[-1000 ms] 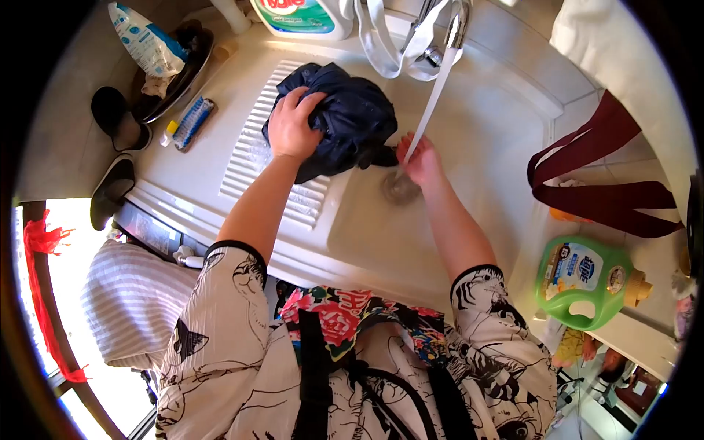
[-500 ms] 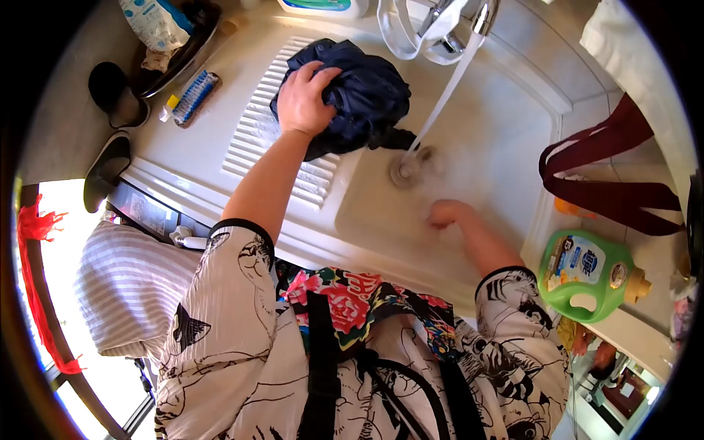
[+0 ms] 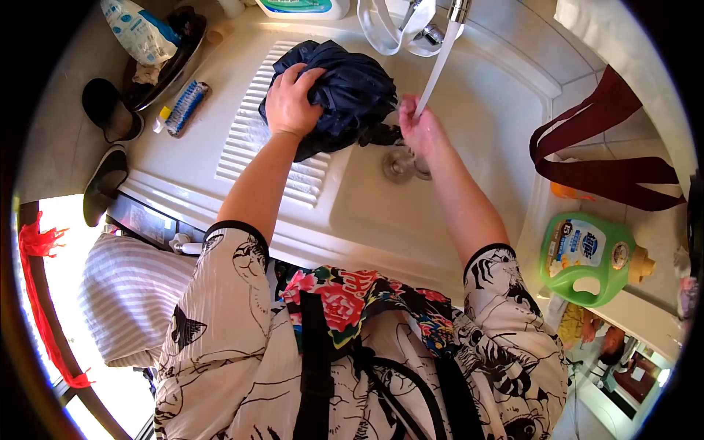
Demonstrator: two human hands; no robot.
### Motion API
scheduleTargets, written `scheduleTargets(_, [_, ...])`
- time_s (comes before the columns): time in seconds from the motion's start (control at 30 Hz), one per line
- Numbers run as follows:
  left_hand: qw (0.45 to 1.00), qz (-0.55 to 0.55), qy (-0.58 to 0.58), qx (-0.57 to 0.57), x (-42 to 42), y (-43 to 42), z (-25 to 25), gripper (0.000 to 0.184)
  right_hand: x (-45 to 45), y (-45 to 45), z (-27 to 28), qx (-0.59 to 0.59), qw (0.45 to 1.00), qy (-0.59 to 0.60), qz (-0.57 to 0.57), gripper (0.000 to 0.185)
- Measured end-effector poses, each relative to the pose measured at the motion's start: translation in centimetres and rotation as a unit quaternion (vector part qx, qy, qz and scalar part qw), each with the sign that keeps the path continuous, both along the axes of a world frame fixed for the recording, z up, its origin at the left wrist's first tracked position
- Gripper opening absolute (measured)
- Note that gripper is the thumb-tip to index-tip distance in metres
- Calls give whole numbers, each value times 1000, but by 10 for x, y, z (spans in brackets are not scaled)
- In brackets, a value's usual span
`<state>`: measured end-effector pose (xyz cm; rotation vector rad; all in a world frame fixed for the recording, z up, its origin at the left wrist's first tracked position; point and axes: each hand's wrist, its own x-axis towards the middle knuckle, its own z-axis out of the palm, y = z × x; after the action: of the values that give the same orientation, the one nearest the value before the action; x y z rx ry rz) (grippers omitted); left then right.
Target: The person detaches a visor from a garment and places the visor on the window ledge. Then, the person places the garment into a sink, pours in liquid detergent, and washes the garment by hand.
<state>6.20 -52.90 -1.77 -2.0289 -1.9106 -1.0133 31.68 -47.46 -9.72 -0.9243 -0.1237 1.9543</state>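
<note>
A bunched, wet-looking dark navy garment point(image 3: 345, 92) lies on the ribbed washboard point(image 3: 238, 150) at the sink's left, its lower end hanging over the basin edge. My left hand point(image 3: 293, 103) presses on its left side, fingers curled into the cloth. My right hand point(image 3: 419, 126) is cupped, palm up, under the water stream point(image 3: 438, 70) from the tap point(image 3: 457, 10). It is just right of the garment, and its fingers hold nothing that I can see. Below that hand is the drain fitting point(image 3: 398, 166) in the white basin point(image 3: 469, 198).
A blue-bristled brush point(image 3: 188, 108) lies on the left counter, near dark shoes point(image 3: 110, 110) and a basin holding a plastic bag point(image 3: 139, 33). A green detergent jug point(image 3: 587, 257) stands at the right. White straps point(image 3: 381, 29) hang by the tap, a maroon strap point(image 3: 605, 176) at the right.
My right hand has risen from low in the basin to the water stream beside the garment, and its fingers have opened into a cup. My left hand stays on the garment.
</note>
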Motion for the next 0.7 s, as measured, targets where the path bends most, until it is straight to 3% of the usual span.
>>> scheduleTargets(0.07, [1000, -4, -8, -1, 0, 0, 0, 53, 32, -5, -3, 42, 976, 176, 121, 27])
scheduleTargets(0.1, [1000, -8, -13, 1, 0, 0, 1, 53, 46, -16, 5, -53, 993, 33, 105, 26])
scheduleTargets(0.13, [1000, -8, -16, 1, 0, -1, 1, 53, 70, -29, 6, -12, 964, -29, 264, 26])
scheduleTargets(0.17, [1000, -7, -12, 3, 0, -1, 1, 53, 97, -44, 5, 28, 905, -90, 415, 26])
scheduleTargets(0.23, [1000, -8, -11, 4, 0, 0, 0, 54, 141, -80, -15, -15, 765, -215, 606, 27])
scheduleTargets(0.27, [1000, -7, -6, 5, -1, 0, -2, 54, 151, -94, -12, -6, 590, -342, 731, 30])
scheduleTargets(0.3, [1000, -5, -1, 5, -2, 1, -3, 54, 159, -101, -9, 3, 377, -446, 811, 33])
scheduleTargets(0.33, [1000, -5, -3, 5, -1, 1, -1, 54, 176, -97, -20, 1, 376, -447, 812, 33])
scheduleTargets(0.4, [1000, -1, -5, -11, 0, -1, 1, 54, 205, -90, -48, 202, 349, -694, 596, 33])
scheduleTargets(0.47, [1000, -6, -2, -7, -1, -1, -2, 55, 195, -68, -49, 266, 398, -788, 387, 32])
scheduleTargets(0.53, [1000, -2, 1, -6, 0, 0, -1, 55, 188, -37, -79, 283, 502, -774, 262, 34])
scheduleTargets(0.6, [1000, -6, -3, -14, 1, -1, 2, 56, 144, -23, -65, 244, 637, -687, 251, 34])
scheduleTargets(0.67, [1000, -6, -11, -25, 2, 0, 2, 58, 86, -27, -48, 134, 880, -419, 180, 31])
scheduleTargets(0.7, [1000, -4, -8, -18, 2, 1, 1, 57, 57, -32, -40, 116, 914, -361, 146, 28])
